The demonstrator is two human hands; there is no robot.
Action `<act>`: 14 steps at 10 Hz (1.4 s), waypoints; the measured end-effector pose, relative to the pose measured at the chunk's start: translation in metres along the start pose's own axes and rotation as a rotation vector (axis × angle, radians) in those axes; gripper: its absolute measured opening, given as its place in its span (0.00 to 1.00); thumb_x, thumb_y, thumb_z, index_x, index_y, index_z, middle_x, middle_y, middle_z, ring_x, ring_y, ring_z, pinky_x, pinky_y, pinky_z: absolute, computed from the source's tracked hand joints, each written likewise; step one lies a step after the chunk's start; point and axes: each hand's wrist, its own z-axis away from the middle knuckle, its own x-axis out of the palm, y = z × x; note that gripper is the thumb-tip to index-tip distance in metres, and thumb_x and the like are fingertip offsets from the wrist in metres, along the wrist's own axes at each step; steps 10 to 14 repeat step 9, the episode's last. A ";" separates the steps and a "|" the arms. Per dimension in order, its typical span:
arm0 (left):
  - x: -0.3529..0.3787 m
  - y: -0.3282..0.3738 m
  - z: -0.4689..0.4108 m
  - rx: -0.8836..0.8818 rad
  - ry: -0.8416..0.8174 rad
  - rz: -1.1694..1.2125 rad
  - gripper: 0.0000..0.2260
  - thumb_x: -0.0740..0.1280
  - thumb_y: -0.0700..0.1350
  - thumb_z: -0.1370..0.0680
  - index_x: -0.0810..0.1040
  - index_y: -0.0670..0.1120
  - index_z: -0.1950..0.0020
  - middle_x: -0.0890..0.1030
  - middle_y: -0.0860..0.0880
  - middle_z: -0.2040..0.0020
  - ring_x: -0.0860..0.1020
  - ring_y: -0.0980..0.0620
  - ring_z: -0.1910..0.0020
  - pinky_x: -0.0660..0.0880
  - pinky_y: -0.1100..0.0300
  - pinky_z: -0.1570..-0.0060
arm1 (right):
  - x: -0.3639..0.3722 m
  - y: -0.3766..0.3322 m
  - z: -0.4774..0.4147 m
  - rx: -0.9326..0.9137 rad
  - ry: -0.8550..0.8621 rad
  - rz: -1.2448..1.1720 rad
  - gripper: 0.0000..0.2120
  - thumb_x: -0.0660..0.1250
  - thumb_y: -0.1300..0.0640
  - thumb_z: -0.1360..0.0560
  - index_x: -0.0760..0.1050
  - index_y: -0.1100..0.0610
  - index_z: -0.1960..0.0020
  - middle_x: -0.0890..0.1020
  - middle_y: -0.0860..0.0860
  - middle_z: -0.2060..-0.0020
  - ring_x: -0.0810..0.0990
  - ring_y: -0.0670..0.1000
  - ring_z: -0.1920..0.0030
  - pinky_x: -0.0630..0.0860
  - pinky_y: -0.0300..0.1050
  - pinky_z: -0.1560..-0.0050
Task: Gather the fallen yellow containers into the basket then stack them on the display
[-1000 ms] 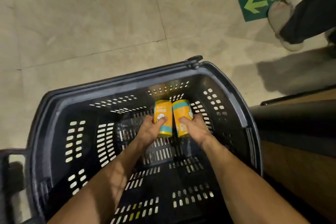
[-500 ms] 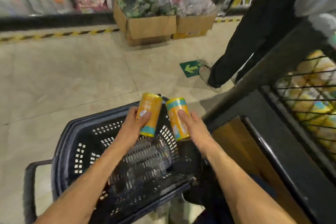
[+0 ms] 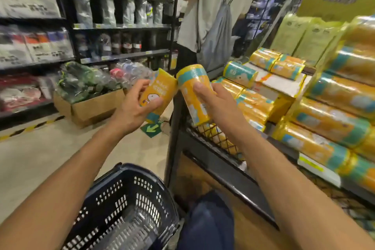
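Observation:
My left hand grips a yellow container with a teal band and a cartoon figure. A second yellow container is held in my right hand, tilted, its top touching the first one. Both are raised at chest height, left of the display, where many matching yellow containers lie stacked in rows. The dark blue basket stands on the floor below my arms; nothing yellow shows inside it.
A person in a light shirt with a grey drawstring bag stands just behind the display's black corner post. Cardboard boxes of goods sit on the floor by dark shelving. A green arrow sticker marks the floor.
Both hands lifted the two containers out of the basket and up toward the display. My view rose from the basket floor to the shelves.

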 end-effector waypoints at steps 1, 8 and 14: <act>0.013 0.037 -0.046 0.117 -0.139 -0.135 0.24 0.75 0.52 0.23 0.71 0.56 0.30 0.78 0.53 0.42 0.79 0.60 0.47 0.77 0.64 0.51 | -0.046 -0.010 -0.007 0.003 0.112 0.061 0.23 0.66 0.34 0.23 0.79 0.54 0.47 0.81 0.49 0.56 0.81 0.50 0.56 0.77 0.52 0.57; 0.133 0.050 -0.202 0.254 -0.809 -0.830 0.32 0.73 0.46 0.22 0.65 0.64 0.23 0.71 0.54 0.31 0.71 0.50 0.33 0.69 0.44 0.31 | -0.098 0.099 -0.082 0.224 0.184 0.736 0.34 0.74 0.40 0.27 0.69 0.46 0.25 0.77 0.54 0.34 0.70 0.63 0.30 0.74 0.61 0.34; 0.137 0.058 -0.190 0.211 -0.723 -0.757 0.29 0.74 0.48 0.24 0.69 0.62 0.25 0.75 0.54 0.34 0.75 0.53 0.38 0.75 0.49 0.35 | -0.100 0.094 -0.080 0.152 0.232 0.699 0.30 0.69 0.35 0.29 0.75 0.49 0.32 0.81 0.53 0.41 0.76 0.61 0.37 0.76 0.59 0.39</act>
